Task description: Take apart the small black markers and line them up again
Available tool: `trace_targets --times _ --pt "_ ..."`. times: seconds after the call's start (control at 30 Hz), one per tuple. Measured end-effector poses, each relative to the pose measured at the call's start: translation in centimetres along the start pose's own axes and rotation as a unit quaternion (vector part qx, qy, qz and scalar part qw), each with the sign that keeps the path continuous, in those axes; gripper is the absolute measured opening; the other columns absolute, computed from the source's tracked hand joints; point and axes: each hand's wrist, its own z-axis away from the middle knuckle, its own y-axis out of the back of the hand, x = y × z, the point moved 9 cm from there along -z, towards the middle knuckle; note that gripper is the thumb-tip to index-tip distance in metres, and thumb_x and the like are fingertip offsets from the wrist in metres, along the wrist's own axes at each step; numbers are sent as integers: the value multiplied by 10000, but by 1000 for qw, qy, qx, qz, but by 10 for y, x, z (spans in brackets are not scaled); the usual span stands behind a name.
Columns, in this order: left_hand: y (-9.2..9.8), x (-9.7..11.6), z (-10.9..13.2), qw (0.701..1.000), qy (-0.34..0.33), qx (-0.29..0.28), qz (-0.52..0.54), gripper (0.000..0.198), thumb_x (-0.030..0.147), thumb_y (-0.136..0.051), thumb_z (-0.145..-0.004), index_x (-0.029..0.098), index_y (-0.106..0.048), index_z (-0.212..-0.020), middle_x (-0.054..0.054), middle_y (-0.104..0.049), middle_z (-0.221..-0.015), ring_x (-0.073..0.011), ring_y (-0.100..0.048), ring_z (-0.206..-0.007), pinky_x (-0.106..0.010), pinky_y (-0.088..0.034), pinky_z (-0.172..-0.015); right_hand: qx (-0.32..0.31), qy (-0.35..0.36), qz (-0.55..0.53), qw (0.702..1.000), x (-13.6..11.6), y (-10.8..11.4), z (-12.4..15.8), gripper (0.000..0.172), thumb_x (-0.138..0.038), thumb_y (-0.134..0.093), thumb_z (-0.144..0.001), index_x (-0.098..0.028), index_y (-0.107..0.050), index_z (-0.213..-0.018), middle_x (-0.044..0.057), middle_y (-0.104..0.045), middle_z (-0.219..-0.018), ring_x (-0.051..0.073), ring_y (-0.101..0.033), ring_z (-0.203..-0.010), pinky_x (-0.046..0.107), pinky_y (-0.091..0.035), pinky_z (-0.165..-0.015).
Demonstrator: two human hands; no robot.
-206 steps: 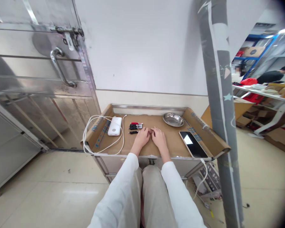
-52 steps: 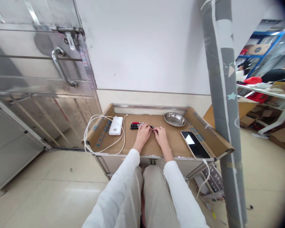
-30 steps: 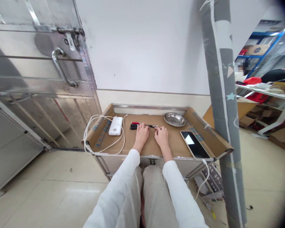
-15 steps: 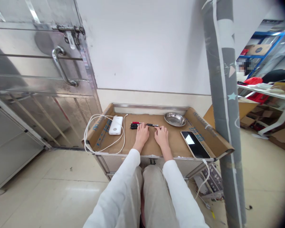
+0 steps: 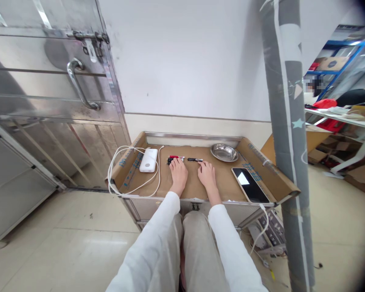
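Note:
My left hand lies palm down on the cardboard, fingers stretched out and open. Its fingertips reach the near edge of a small bunch of pen-like sticks, a red one behind black ones, partly covered by the fingers. A single black pen-like stick with a silvery right end lies crosswise between the hands. My right hand rests with fingers spread beside that end; whether a fingertip touches it I cannot make out. Neither hand holds anything.
A white power bank with a looped white cable stands left. At the right are a shiny metal dish and a phone. Folded cardboard walls edge the cart top. A tall grey roll leans at the right.
My left hand has drawn back slightly left and toward me, off the single black stick and onto the bunch. The right hand has stayed almost still.

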Motion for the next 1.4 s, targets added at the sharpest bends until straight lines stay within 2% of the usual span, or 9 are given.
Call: trace_targets --times 0.13,0.3,0.4,0.57,0.73,0.87,1.1,1.23,1.4 --pt "-8 8 0 999 -47 -18 7 301 135 -309 -901 76 -521 -1106 -170 -560 -1070 -260 -516 -996 -396 -399 -888 -5 2 2 1000 0 -1 -1 359 -141 -372 -871 -169 -581 -1162 89 -569 -1219 216 -473 -1078 333 -337 -894" --pt "-14 21 0 990 -126 -46 43 245 266 -375 -931 144 -541 -1063 -125 -587 -1051 -256 -535 -1011 -397 -403 -890 -6 0 12 1000 0 2 0 337 -150 -408 -859 -190 -601 -1132 94 -581 -1126 228 -484 -1027 343 -348 -871" --pt "-14 27 -1 982 -163 -58 80 206 279 -413 -927 167 -523 -1060 -105 -602 -1035 -238 -557 -1005 -391 -411 -890 -5 34 -18 999 -6 3 -1 379 -130 -424 -844 -228 -581 -1175 80 -576 -1104 217 -490 -997 333 -364 -848" --pt "-15 30 -5 959 -173 -83 207 178 207 -446 -916 158 -461 -1087 -96 -611 -1073 -173 -591 -1005 -301 -449 -870 -21 108 -60 992 -17 0 -3 363 -127 -458 -833 -234 -602 -1149 77 -578 -1091 208 -499 -967 315 -386 -813" --pt "-15 29 -4 947 -151 -106 264 195 231 -467 -909 187 -424 -1095 -84 -589 -1095 -156 -617 -980 -260 -488 -797 -11 92 -36 995 -14 2 -2 254 -226 -486 -866 -245 -639 -1069 74 -595 -1023 218 -505 -931 324 -379 -802" --pt "-5 26 -5 946 -132 -75 287 215 250 -471 -904 168 -417 -1095 -113 -506 -1150 -173 -620 -962 -272 -508 -765 4 74 -19 997 -11 6 0 233 -259 -473 -890 -231 -629 -1061 79 -610 -996 220 -512 -929 326 -370 -806" --pt "11 16 -9 907 -124 21 401 197 244 -495 -887 169 -444 -1063 -106 -473 -1109 -203 -570 -1051 -374 -483 -916 17 63 -42 997 -6 4 -2 197 -216 -451 -893 -178 -606 -1010 88 -620 -994 217 -516 -924 327 -376 -821" --pt "16 15 -8 893 -132 42 428 222 248 -484 -893 180 -448 -1102 -108 -466 -1136 -196 -558 -1068 -377 -486 -920 14 81 -73 994 -6 -1 -4 205 -199 -436 -888 -164 -598 -1008 97 -621 -1015 220 -519 -921 337 -389 -826" --pt "21 17 -7 897 -149 56 411 198 221 -469 -905 193 -459 -1100 -85 -505 -1112 -174 -558 -1061 -344 -486 -916 12 93 -119 988 -8 -1 -5 221 -173 -416 -874 -167 -590 -1010 97 -627 -1016 220 -530 -920 352 -399 -845"
